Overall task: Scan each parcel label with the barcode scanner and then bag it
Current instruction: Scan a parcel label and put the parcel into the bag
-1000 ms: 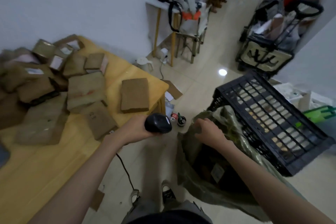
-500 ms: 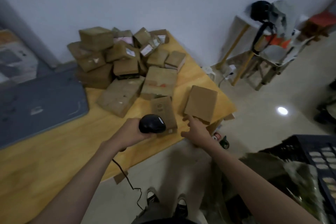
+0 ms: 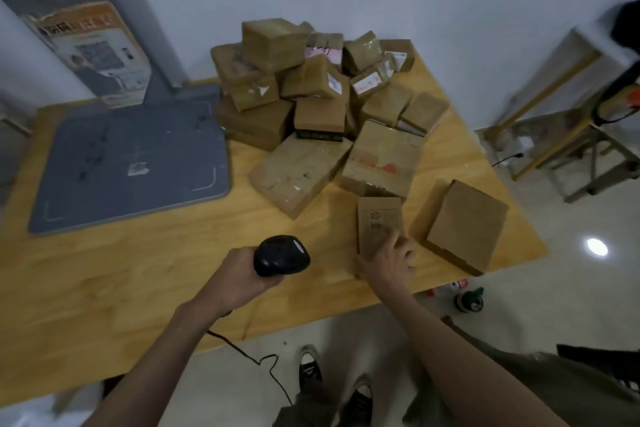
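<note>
Head view, looking down on a wooden bench. Left hand wrapped round the handle of a black barcode scanner, fingers curled tight on it, scanner head held above the bench top, its cable trailing down toward the floor. Right hand laid on the near end of a small flat cardboard parcel, index finger stretched out over its top, thumb at its near left corner, remaining fingers loosely bent; no firm grasp to be seen. Just right of that parcel, a plain brown box near the bench edge. Behind both, a heap of taped parcels stacked against the wall. Grey scanning mat at the left of the bench. Two dark shoes on the tiled floor below.
</note>
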`<state>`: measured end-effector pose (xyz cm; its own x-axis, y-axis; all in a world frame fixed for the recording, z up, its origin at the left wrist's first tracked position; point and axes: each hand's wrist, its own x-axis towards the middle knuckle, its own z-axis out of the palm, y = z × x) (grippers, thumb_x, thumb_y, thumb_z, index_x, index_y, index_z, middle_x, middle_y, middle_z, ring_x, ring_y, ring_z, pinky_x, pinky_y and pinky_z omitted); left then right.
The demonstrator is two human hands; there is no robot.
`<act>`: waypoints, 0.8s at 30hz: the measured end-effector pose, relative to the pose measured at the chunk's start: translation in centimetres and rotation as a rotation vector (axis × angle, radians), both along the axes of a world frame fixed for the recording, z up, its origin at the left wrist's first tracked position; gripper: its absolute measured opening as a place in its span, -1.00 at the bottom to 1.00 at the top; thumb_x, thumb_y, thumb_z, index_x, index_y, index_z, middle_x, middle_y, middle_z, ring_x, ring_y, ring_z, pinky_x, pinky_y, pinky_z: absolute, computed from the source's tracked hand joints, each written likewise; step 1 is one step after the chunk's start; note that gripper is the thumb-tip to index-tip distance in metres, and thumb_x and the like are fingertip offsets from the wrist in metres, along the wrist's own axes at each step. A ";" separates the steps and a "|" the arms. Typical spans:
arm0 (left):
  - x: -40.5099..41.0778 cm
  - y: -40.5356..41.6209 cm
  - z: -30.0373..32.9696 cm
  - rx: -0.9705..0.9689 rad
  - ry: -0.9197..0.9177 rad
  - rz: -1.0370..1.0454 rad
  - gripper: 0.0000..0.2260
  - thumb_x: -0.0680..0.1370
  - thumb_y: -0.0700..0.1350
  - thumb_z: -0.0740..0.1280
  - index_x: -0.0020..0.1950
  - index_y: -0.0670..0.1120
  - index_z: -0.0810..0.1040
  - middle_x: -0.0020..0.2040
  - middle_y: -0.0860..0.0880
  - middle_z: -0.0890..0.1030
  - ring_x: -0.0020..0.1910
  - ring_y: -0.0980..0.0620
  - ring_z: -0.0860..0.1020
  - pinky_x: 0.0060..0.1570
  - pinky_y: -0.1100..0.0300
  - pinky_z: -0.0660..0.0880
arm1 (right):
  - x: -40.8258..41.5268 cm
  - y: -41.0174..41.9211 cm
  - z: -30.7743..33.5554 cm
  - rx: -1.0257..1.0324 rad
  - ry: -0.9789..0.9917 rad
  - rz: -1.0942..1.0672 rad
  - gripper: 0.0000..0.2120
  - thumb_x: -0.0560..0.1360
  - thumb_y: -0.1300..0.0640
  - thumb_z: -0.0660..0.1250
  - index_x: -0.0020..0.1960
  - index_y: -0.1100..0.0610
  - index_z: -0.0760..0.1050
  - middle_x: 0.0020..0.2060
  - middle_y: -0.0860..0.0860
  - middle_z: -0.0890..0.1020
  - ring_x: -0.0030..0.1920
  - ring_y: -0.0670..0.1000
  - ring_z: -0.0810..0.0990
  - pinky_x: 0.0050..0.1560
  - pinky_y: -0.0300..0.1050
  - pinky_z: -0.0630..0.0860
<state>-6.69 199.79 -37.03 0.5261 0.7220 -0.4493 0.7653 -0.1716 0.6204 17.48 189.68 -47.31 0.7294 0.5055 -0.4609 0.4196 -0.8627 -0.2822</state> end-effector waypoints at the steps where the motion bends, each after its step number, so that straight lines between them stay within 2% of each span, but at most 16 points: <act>1: -0.5 0.4 -0.3 -0.004 0.008 0.006 -0.91 0.45 -0.13 0.53 -0.12 -0.05 0.64 -0.33 0.06 0.63 -0.38 0.27 0.57 -0.40 0.39 0.39 | -0.8 -0.1 -0.4 0.020 0.001 0.012 -0.02 0.36 -0.28 0.45 0.51 0.07 -0.04 0.40 0.18 0.17 0.39 0.26 0.25 0.33 0.22 0.39; 4: -1.8 1.3 -0.9 -0.013 0.022 0.031 -0.88 0.44 -0.12 0.53 -0.10 0.03 0.63 -0.24 0.04 0.66 -0.27 0.22 0.60 -0.34 0.37 0.43 | -3.2 -0.8 -1.1 0.208 0.135 0.085 -0.06 0.27 -0.22 0.50 0.45 0.07 0.09 0.30 0.10 0.27 0.32 0.18 0.32 0.29 0.18 0.45; 6: -2.8 1.8 -1.3 -0.026 0.010 0.045 -0.83 0.45 -0.13 0.53 -0.15 0.11 0.58 -0.28 0.08 0.64 -0.30 0.25 0.59 -0.38 0.42 0.40 | -4.2 -0.8 -1.3 0.321 0.306 0.126 -0.17 0.28 -0.15 0.55 0.38 0.04 0.18 0.23 0.05 0.34 0.27 0.10 0.38 0.24 0.08 0.49; 9: -4.3 2.1 -1.7 -0.040 0.014 0.069 -0.82 0.44 -0.13 0.53 -0.15 0.11 0.58 -0.30 0.11 0.62 -0.32 0.27 0.57 -0.39 0.44 0.38 | -4.5 -0.3 -1.1 0.365 0.575 0.147 -0.27 0.36 -0.02 0.56 0.37 0.02 0.23 0.23 0.02 0.40 0.25 0.05 0.44 0.15 -0.05 0.55; 11: -5.3 2.1 -1.9 -0.050 0.021 0.091 -0.83 0.45 -0.13 0.53 -0.13 0.08 0.59 -0.29 0.10 0.62 -0.29 0.23 0.56 -0.39 0.45 0.38 | -4.1 0.1 -0.9 0.362 0.629 0.116 -0.33 0.42 0.04 0.52 0.42 0.05 0.27 0.24 0.03 0.45 0.22 0.07 0.51 0.10 -0.01 0.61; 14: -6.4 2.2 -1.9 -0.058 0.005 0.130 -0.82 0.45 -0.15 0.53 -0.10 0.09 0.58 -0.27 0.12 0.62 -0.27 0.22 0.56 -0.39 0.46 0.39 | -3.2 0.5 -0.7 0.349 0.515 0.132 -0.50 0.56 0.10 0.37 0.46 0.11 0.33 0.29 0.09 0.51 0.21 0.09 0.54 0.14 0.06 0.58; 16: -6.8 2.2 -1.8 -0.057 0.001 0.139 -0.81 0.45 -0.15 0.53 -0.07 0.08 0.58 -0.25 0.12 0.62 -0.25 0.22 0.56 -0.39 0.46 0.39 | -3.1 0.6 -0.7 0.323 0.371 0.200 -0.51 0.61 0.13 0.27 0.51 0.12 0.27 0.39 0.15 0.45 0.29 0.15 0.51 0.20 0.10 0.54; 18: -7.0 2.3 -1.7 -0.048 0.001 0.148 -0.81 0.45 -0.15 0.53 -0.06 0.07 0.57 -0.26 0.12 0.61 -0.26 0.22 0.56 -0.40 0.45 0.38 | -3.9 1.0 -0.2 0.326 0.263 0.240 -0.45 0.62 0.09 0.25 0.56 0.08 0.15 0.46 0.14 0.31 0.36 0.19 0.43 0.24 0.11 0.50; 20: -7.0 2.4 -1.7 -0.043 0.000 0.157 -0.82 0.45 -0.14 0.52 -0.04 0.05 0.59 -0.26 0.11 0.61 -0.26 0.21 0.56 -0.40 0.45 0.37 | -5.1 1.7 0.5 0.271 0.152 0.283 -0.29 0.56 -0.15 0.31 0.58 0.03 0.08 0.48 0.09 0.21 0.41 0.17 0.34 0.28 0.16 0.47; 22: -7.0 2.3 -1.4 -0.046 -0.008 0.168 -0.82 0.45 -0.14 0.52 -0.02 0.04 0.60 -0.22 0.09 0.63 -0.23 0.19 0.57 -0.38 0.46 0.38 | -6.3 2.5 0.8 0.126 0.058 0.360 -0.07 0.43 -0.34 0.36 0.58 0.02 -0.01 0.48 0.08 0.16 0.43 0.16 0.30 0.28 0.21 0.47; 24: -6.9 2.3 -0.9 -0.037 -0.022 0.172 -0.79 0.45 -0.14 0.52 0.03 0.02 0.61 -0.15 0.06 0.66 -0.17 0.19 0.59 -0.30 0.42 0.43 | -6.9 3.2 0.9 0.021 0.035 0.403 0.00 0.42 -0.31 0.41 0.59 0.02 -0.11 0.44 0.13 0.19 0.41 0.21 0.30 0.27 0.20 0.47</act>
<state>-13.63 202.10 -37.91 0.4059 0.7855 -0.4672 0.7675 -0.0155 0.6408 10.57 192.87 -46.44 0.4551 0.7572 -0.4686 0.7130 -0.6251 -0.3176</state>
